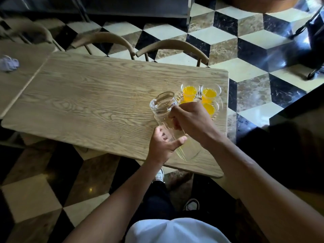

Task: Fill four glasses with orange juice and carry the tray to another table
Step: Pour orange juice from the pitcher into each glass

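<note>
- So the glass pitcher (pixel 164 109) looks empty, no orange left in it that I can see. It's leaning over, mouth toward the far left, base toward the person.
- Right hand (pixel 190 118) is wrapped round the pitcher's handle, fingers closed tight on it. Left hand (pixel 163 144) cups the lower body from the near left, thumb out across the glass. My guess is the second hand is there to steady the weight while the pitcher gets set down or moved aside.
- The glasses (pixel 190 92) sit bunched at the far right end of the worktop (pixel 87 95), just beyond the right hand. Makes sense to keep them tight together if they're all going on one trip.
- Count: I can clearly see three glasses with orange juice in them, two at the back and one nearer, half hidden by the right hand. There's a sliver of orange left of that one, probably the fourth, but the hand covers it so I can't swear to it.
- They seem to stand on a clear cut-glass tray (pixel 199 99), though it's mostly hidden and hard to make out.
- Other stuff: two curved wooden chair backs (pixel 172 45) at the far side, and one crumpled cloth (pixel 8 63) way over on the far left.
- Pouring looks about done to me; carrying the tray isn't started.
</note>
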Demonstrator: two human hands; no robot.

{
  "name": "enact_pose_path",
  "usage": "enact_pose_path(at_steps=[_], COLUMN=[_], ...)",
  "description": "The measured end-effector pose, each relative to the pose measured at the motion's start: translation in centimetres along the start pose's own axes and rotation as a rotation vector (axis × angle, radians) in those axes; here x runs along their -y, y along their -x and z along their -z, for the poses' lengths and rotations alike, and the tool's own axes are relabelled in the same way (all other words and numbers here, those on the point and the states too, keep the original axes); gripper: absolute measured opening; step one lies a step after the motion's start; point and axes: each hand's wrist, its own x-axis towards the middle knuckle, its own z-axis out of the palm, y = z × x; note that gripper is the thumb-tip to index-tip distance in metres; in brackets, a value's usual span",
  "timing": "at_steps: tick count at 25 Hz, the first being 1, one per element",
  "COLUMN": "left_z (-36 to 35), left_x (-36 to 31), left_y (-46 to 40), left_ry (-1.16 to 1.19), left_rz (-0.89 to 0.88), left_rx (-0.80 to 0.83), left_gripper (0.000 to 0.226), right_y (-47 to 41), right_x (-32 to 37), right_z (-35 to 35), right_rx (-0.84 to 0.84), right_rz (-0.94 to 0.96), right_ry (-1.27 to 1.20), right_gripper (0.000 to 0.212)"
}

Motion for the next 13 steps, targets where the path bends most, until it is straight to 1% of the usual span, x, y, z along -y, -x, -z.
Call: enact_pose_path(at_steps=[3, 4, 6, 8, 13], left_z=[4.2, 5.6, 8.2, 10.7, 14.3], left_x=[-1.6, -2.2, -3.5, -4.6, -7.0], left_y=[-2.7, -3.9, -6.3, -9.4, -17.2], left_ry=[-0.055, -0.088, -0.152, -0.234, -0.406], left_rz=[0.06, 0.073, 0.091, 0.079, 0.043], left_rx=[0.097, 0.136, 0.222, 0.292, 0.422], left_gripper=[0.08, 0.078, 0.067, 0.062, 0.075], right_y=[-1.3, -2.1, -3.8, -5.9, -9.7], right_x=[0.8, 1.1, 1.7, 2.2, 2.8], right_z=[-2.1, -3.0, -4.6, -6.1, -8.9], right_rx=[-0.001, -0.004, -0.011, -0.032, -0.092], right_rz=[-0.022, -0.034, -0.055, -0.064, -0.093], right_ry=[-0.092, -0.132, -0.201, -0.236, -0.284], right_gripper=[0.034, 0.033, 0.028, 0.025, 0.034])
